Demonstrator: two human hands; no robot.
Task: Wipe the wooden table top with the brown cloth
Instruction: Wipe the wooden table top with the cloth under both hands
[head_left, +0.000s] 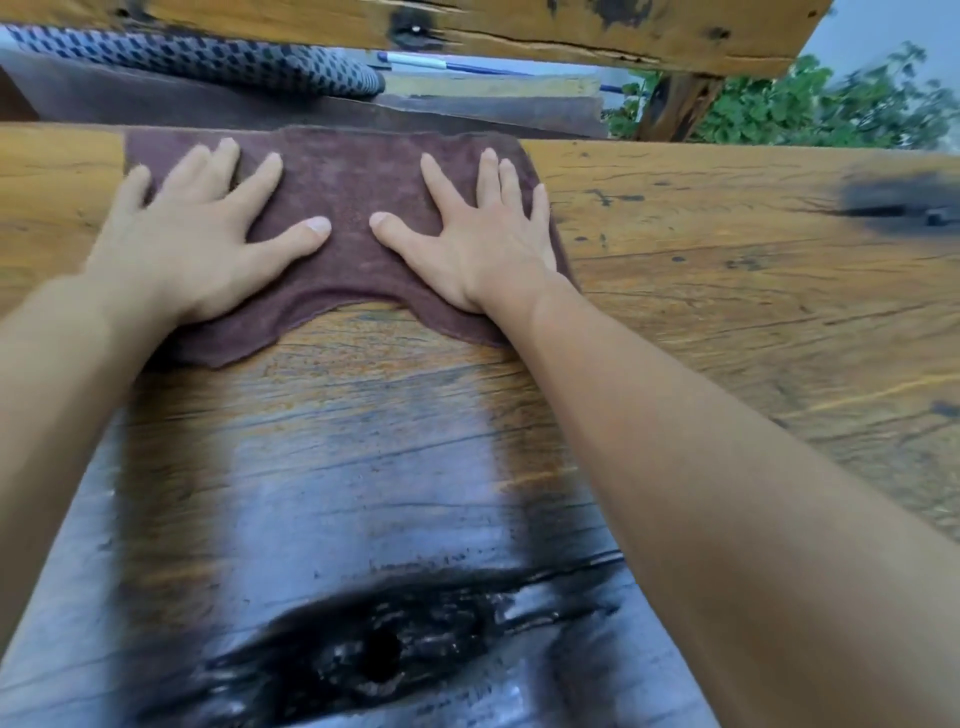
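Observation:
The brown cloth (348, 197) lies spread flat at the far edge of the wooden table top (753, 291). My left hand (202, 234) presses palm-down on the cloth's left half with fingers spread. My right hand (483, 234) presses flat on the right half in the same way. Neither hand grips the cloth; both lie on top of it. Between my forearms a wet, darker band of wood (332, 467) runs from the cloth back toward me.
A dark knot hole (379, 660) marks the near part of the table. Another dark knot (898, 202) sits at the far right. Beyond the far edge are a wooden bench back (467, 26), a patterned cushion (208, 62) and green plants (831, 109).

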